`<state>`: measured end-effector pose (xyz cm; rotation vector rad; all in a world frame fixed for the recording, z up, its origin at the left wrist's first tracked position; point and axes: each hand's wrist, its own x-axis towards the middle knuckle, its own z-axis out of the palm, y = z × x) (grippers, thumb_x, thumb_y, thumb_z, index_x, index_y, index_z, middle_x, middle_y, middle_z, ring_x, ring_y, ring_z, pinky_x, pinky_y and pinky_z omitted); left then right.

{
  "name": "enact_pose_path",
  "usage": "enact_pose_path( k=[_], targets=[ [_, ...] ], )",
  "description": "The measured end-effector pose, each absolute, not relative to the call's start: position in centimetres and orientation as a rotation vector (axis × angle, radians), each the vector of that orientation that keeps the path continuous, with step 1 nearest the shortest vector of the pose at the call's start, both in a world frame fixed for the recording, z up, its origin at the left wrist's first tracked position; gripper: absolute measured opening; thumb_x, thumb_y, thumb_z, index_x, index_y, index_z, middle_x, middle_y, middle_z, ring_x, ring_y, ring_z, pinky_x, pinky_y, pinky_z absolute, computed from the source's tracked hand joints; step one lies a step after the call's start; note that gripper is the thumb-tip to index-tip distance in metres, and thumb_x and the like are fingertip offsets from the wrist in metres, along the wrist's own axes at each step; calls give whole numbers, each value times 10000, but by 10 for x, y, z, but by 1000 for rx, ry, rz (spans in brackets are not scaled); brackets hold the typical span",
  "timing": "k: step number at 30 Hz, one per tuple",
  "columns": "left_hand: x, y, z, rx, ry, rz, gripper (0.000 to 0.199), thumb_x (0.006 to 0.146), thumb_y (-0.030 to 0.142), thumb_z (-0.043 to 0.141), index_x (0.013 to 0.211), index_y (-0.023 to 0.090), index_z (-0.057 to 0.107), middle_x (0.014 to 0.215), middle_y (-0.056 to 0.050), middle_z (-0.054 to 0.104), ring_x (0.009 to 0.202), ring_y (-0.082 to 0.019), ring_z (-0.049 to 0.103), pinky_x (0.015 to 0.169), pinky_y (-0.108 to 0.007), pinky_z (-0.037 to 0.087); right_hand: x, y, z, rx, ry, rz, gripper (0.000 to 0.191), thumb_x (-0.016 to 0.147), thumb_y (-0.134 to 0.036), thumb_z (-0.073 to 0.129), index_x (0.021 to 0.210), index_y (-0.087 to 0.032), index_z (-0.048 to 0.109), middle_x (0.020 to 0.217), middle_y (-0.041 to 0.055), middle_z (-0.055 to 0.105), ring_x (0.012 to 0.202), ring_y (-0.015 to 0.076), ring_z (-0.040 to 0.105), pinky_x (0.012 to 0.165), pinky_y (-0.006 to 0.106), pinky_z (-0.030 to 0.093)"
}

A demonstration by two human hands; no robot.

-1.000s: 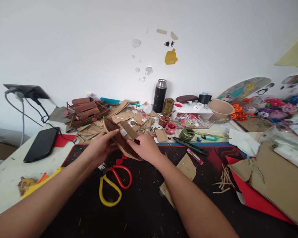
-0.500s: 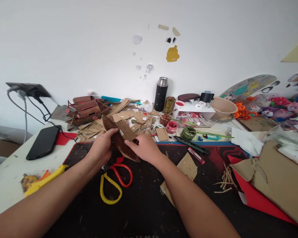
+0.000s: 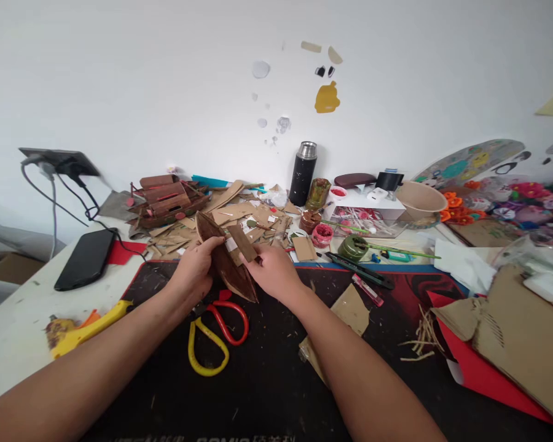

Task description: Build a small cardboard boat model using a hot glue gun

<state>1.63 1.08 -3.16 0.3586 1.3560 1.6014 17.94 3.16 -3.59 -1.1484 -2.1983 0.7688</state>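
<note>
the left hand (image 3: 195, 270) pinches the near side of a brown boat-shaped shell (image 3: 234, 279), its thumb lying over the rim and its other fingers mostly hidden beneath. the shell is held tilted above the front of the desk, one pointed end up toward the scraps and the other down toward the black mat (image 3: 267, 387), and its dark, hollow inside shows. the right hand (image 3: 276, 273) has its thumb and fingers pressed together on the lower end of a small flat brown strip (image 3: 242, 242), which slants across the shell's far side; the tips of those fingers are hard to see, and i cannot tell whether the strip touches the shell. a small white patch shows beside the strip, near the left thumb. just below the shell, scissors (image 3: 211, 372) with one red and one yellow handle lie on the mat, their blades partly hidden by the left hand. a piece of cardboard (image 3: 351, 310) lies partly under the right forearm. behind the hands spreads a pile of cardboard scraps (image 3: 225, 215), with a brown and red model (image 3: 166, 202) at its left and a black flask (image 3: 303, 175) standing near its right end, behind open paint jars (image 3: 322, 234).
</note>
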Motion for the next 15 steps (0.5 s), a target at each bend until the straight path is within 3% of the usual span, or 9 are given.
enact_pose_path(
  k=[7,15],
  targets=[
    [19,10,-31,325,1336,1658,150,727,78,695,845,160,737,682,-37,791,635,-219,778,642,-300,670,178,33,-39,-1145,-2175,795,248,1058,-291,649,902,-183,808,778,45,769,654,168,594,640,297,323],
    [20,8,-33,306,1312,1647,200,701,86,698,881,164,736,680,-38,792,669,-253,798,667,-340,687,178,31,-40,-1132,-2184,801,227,1049,-253,648,889,-188,795,817,55,778,727,184,634,651,294,328]
  ],
)
